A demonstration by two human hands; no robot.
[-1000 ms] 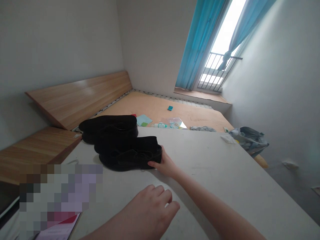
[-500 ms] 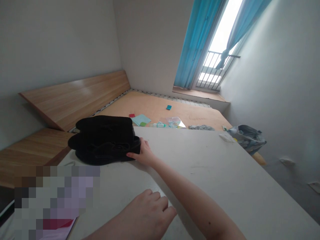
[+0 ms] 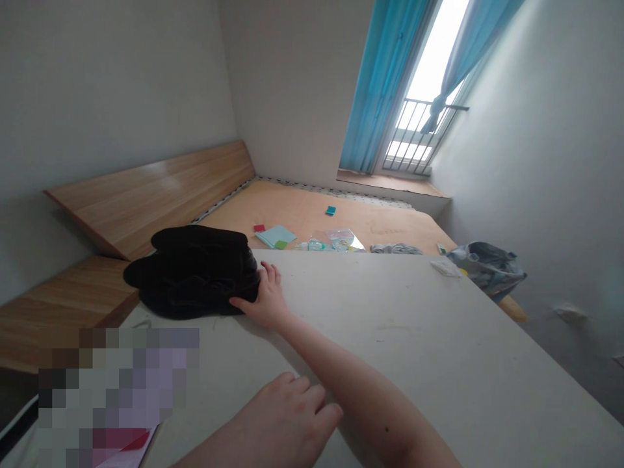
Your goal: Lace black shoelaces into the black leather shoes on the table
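Note:
A soft black bag (image 3: 195, 273), with folds and layers hard to make out in its dark cloth, lies at the far left of the white table. Against its right end rests my right hand (image 3: 266, 296), reaching across; the thumb touches the front lower corner and the fingers are spread beside the edge, not wrapped round it. My left hand (image 3: 297, 413) hovers or rests nearer to me over the table, fingers curled in and thumb alongside, with nothing visible in it. The right forearm passes behind the left hand.
The white table (image 3: 414, 351) stretches right. At near left lies a blurred-out purple and red item (image 3: 141, 383). Beyond, a bed (image 3: 380, 224) holds a pale green cloth (image 3: 275, 236), plastic packets (image 3: 344, 239) and small cards. A grey-blue bag (image 3: 492, 270) sits past the far right edge.
The black bag has shifted a little to the left, with my right hand following it. The right fingers show more openly beside the bag. My left hand stays nearly still.

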